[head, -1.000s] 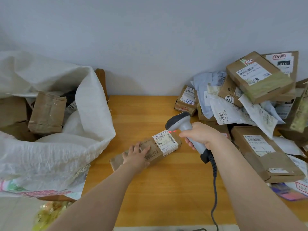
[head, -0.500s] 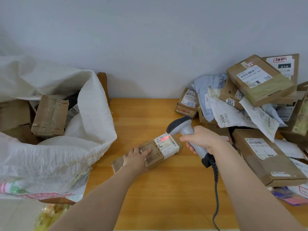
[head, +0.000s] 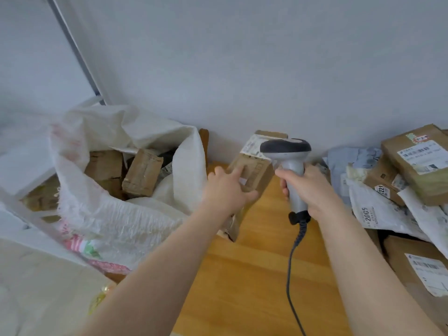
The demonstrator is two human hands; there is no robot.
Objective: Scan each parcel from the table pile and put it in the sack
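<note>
Holding parcel (head: 259, 172): left grip (head: 228, 187), fingers across top face, thumb hooked on side edge. Parcel tilted, clear of worktop (head: 242, 275) near far left corner, just beside sack (head: 116, 214) mouth. Near end hidden behind left wrist; label partly covered by scanner (head: 286, 149) head, print unreadable. Right grip (head: 312, 187) closed round scanner handle. Cable (head: 291, 267) cut off at bottom. Brown boxes (head: 143, 175) in sack, half buried. Pile (head: 412, 170) along worktop's right edge, cropped by frame.
</note>
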